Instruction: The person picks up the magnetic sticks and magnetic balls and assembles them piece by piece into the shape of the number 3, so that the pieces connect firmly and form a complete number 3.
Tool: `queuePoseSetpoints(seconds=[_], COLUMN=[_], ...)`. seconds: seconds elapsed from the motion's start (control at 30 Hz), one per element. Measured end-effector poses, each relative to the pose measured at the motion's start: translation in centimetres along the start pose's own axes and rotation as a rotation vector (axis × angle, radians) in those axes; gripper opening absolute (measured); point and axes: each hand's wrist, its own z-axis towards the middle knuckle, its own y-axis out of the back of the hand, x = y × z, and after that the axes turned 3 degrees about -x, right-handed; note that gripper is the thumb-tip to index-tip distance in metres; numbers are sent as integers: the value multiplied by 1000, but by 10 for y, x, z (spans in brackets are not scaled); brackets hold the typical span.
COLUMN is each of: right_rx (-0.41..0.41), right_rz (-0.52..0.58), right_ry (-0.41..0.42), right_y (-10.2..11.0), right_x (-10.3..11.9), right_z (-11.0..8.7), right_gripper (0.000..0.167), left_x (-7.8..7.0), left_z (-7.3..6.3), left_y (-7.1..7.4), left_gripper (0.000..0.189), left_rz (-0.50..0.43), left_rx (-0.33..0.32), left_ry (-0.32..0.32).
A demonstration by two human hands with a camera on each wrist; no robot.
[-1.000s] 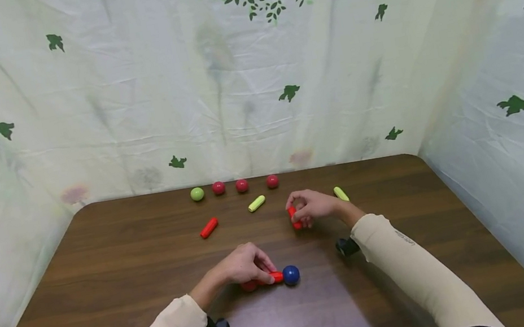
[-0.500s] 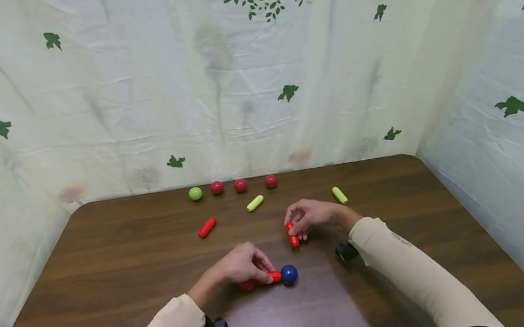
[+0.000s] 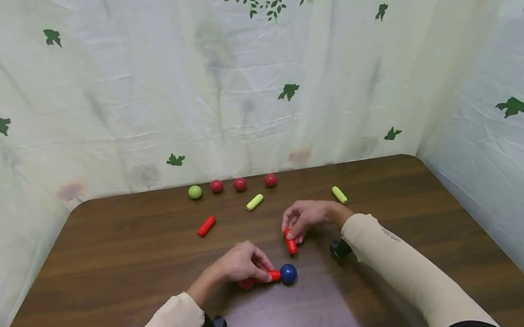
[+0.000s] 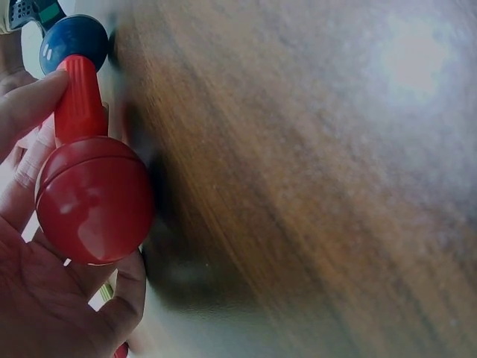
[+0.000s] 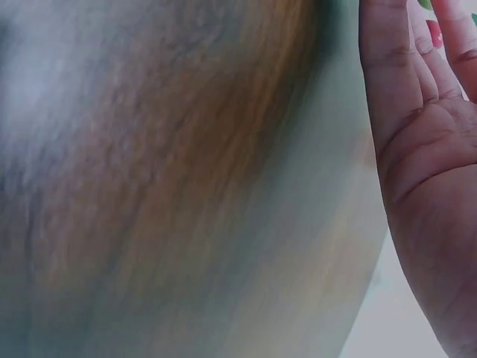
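My left hand (image 3: 243,262) pinches a red ribbed rod (image 4: 80,108) between thumb and fingers. One end of this rod meets a red ball (image 4: 97,201) and the other meets a blue ball (image 3: 288,274); the three lie in a line just over or on the table. Beyond the blue ball, my right hand (image 3: 307,219) pinches a second red rod (image 3: 291,245) near its far end. The rod's near end points toward the blue ball, with a gap between them. In the right wrist view only part of the palm and fingers shows, and that rod is hidden.
Along the back edge of the brown table (image 3: 120,277) sit a green ball (image 3: 195,192) and three red balls (image 3: 240,184). Nearer lie a loose red rod (image 3: 207,226) and two yellow-green rods (image 3: 255,202). A pale cloth with leaf prints (image 3: 152,89) surrounds the table.
My right hand has come nearer and slightly left with its red rod, bringing it closer to the blue ball. The left hand and its joined pieces stay nearly in place.
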Motion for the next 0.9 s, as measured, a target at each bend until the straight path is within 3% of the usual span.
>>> queuePoseSetpoints(seconds=[0.37,0.9], right_rx=[-12,21], right_rz=[18,-1], right_ry=[86,36], right_y=[-11,-16], right_x=[-4,-1], right_z=[8,6], right_gripper=[12,9], left_x=[-1,-2], left_z=[-2,-3], left_y=[0,1], left_gripper=[8,7], left_rz=[4,4], left_rx=[8,6], left_ry=[-2,9])
